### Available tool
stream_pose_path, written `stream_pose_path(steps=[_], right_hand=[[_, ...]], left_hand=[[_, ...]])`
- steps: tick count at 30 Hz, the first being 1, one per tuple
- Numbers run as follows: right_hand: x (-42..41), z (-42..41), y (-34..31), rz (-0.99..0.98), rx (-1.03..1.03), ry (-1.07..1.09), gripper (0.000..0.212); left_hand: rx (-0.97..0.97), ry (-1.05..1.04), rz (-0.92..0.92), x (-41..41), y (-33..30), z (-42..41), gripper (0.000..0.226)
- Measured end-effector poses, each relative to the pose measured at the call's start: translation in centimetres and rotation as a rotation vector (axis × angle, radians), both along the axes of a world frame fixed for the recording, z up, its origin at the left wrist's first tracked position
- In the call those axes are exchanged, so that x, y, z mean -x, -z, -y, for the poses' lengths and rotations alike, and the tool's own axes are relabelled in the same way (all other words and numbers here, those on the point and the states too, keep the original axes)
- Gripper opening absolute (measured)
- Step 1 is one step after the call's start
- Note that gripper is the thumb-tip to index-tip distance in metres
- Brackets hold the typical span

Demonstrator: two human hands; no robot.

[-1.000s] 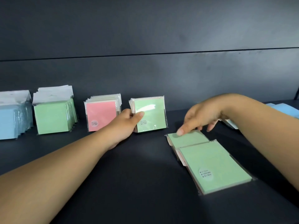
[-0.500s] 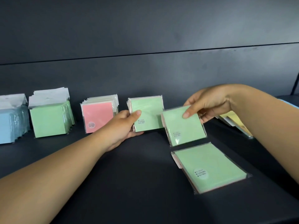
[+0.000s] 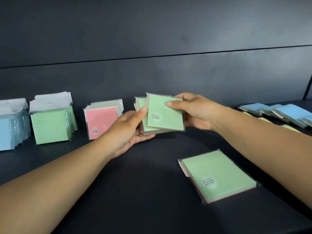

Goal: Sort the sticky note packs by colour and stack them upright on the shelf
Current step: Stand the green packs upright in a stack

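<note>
Your right hand (image 3: 194,112) has a narrow grip on a green pack (image 3: 164,114): thumb across the front face near the top edge, fingers behind, holding it upright against the front of the small green stack (image 3: 143,115). Your left hand (image 3: 130,129) clasps that stack from its left side, thumb on the front. Judgement: the pack looks light and flat, fairly stiff as a pad, but its clear wrapper is likely slippery; pinch by opposite faces near an edge, not by the loose film. Below your right grip, one more green pack (image 3: 217,174) lies flat on the shelf (image 3: 143,191). Left of your left grip stand pink packs (image 3: 101,120), then a taller green stack (image 3: 50,125).
</note>
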State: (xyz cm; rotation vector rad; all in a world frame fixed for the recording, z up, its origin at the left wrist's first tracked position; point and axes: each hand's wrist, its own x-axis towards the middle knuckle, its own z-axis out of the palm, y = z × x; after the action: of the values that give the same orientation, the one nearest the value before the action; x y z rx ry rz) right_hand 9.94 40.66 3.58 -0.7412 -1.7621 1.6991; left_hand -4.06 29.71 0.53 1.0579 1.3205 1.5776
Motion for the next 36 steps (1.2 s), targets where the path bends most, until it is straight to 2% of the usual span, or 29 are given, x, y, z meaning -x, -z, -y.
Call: stream_pose_path(steps=[2, 4, 7, 10, 12, 15, 18, 20, 21, 24, 27, 29, 33, 36], right_hand=[[0.1, 0.2, 0.2, -0.008, -0.016, -0.027, 0.013], [0.2, 0.4, 0.4, -0.01, -0.053, -0.044, 0.016], [0.2, 0.2, 0.6, -0.07, -0.116, -0.031, 0.03], [0.0, -0.2, 1.0, -0.018, -0.366, -0.061, 0.053], [0.0, -0.1, 1.3, 0.083, -0.57, -0.075, 0.052], [0.0, -0.1, 1.4, 0.124, -0.652, -0.092, 0.035], [0.0, -0.3, 1.4, 0.177, -0.726, -0.077, 0.032], [0.1, -0.2, 1.4, 0.2, -0.768, -0.071, 0.033], [0.2, -0.1, 1.4, 0.207, -0.772, -0.067, 0.033], [0.3, -0.1, 1.4, 0.236, -0.73, -0.076, 0.033], [0.0, -0.3, 1.0, 0.277, -0.602, -0.11, 0.036], [-0.2, -0.4, 0.8, 0.368, -0.659, -0.065, 0.041], [-0.4, -0.2, 0.3, 0.449, -0.705, -0.015, 0.043], [-0.7, 0.1, 0.1, 0.516, -0.69, -0.027, 0.057]], left_hand=[[0.009, 0.058, -0.083, -0.2, 0.2, 0.1, 0.034], [0.014, 0.083, -0.185, -0.4, 0.4, 0.0, 0.017], [0.007, 0.043, -0.258, 0.0, 0.4, -0.2, 0.018], [0.014, -0.027, -0.582, 1.0, 0.6, -0.3, 0.025], [0.028, -0.019, -0.691, 1.4, 0.8, -0.2, 0.032], [0.045, 0.018, -0.697, 1.5, 0.9, -0.2, 0.036], [0.032, 0.026, -0.605, 1.5, 1.1, -0.5, 0.05], [0.021, 0.007, -0.601, 1.4, 1.3, -0.8, 0.068], [0.02, 0.0, -0.62, 1.3, 1.4, -0.8, 0.069], [0.022, -0.009, -0.636, 1.4, 1.7, -1.3, 0.051], [0.031, -0.013, -0.62, 1.3, 1.8, -1.6, 0.05], [0.042, -0.005, -0.6, 1.2, 1.8, -1.6, 0.059], [0.079, -0.06, -0.575, 1.2, 1.8, -1.6, 0.1], [0.097, -0.079, -0.584, 0.9, 1.8, -1.8, 0.093]])
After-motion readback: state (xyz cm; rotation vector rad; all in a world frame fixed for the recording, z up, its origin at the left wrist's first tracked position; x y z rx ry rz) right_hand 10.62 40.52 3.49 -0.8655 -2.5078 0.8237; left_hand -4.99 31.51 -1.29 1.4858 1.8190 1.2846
